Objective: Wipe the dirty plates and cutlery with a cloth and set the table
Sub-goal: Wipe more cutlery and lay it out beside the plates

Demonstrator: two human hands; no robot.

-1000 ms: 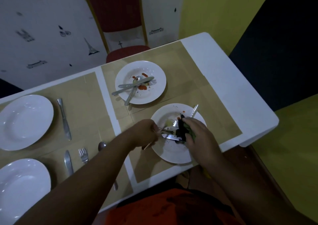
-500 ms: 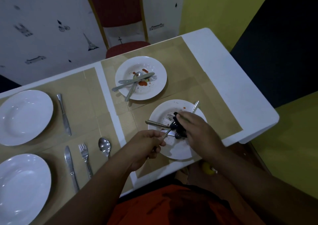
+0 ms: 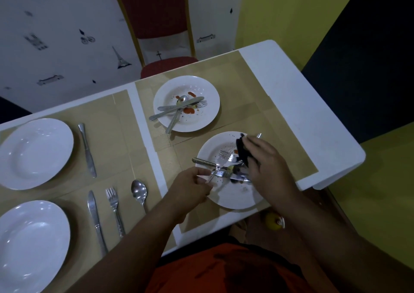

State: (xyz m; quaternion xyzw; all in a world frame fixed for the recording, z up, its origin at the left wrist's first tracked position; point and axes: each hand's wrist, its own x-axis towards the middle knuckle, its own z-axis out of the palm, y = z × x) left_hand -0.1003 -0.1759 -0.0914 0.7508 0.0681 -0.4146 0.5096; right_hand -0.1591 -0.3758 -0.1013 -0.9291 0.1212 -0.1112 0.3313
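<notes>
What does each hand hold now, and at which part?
The left hand pinches the fork near its handle end. The right hand grips the dark cloth, bunched up.

No readable text, labels, brands or numbers appear on anything.

A red chair [image 3: 154,13] stands against the patterned wall [image 3: 56,35].

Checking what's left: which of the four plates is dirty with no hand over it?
The far plate by the red chair, smeared with red sauce under crossed cutlery; the other dirty plate is nearer.
</notes>
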